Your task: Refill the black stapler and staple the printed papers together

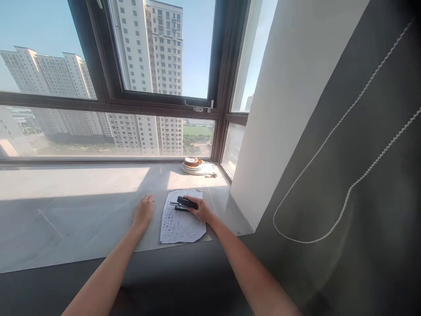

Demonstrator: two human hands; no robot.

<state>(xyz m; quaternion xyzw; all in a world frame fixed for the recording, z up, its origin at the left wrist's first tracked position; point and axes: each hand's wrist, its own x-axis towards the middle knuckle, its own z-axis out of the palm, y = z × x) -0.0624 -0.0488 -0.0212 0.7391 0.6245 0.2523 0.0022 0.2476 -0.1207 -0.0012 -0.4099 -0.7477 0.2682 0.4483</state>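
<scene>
My right hand [202,210] grips a black stapler [187,202] from its right end. The stapler is over the upper part of a sheet of paper [180,228] covered in handwriting, its jaws apart and pointing left. The paper lies on the window sill with uneven edges. To the left of the paper, my left hand [144,211] rests on the sill with its fingers curled together. A tiny dark spot shows at its fingertips, too small to name.
A stack of plates [194,166] stands at the back right corner of the sill [82,219], with a small dark cluster [211,175] beside it. A white wall [279,87] bounds the right side. A beaded cord [315,241] hangs at the right. The window frame [158,107] runs behind.
</scene>
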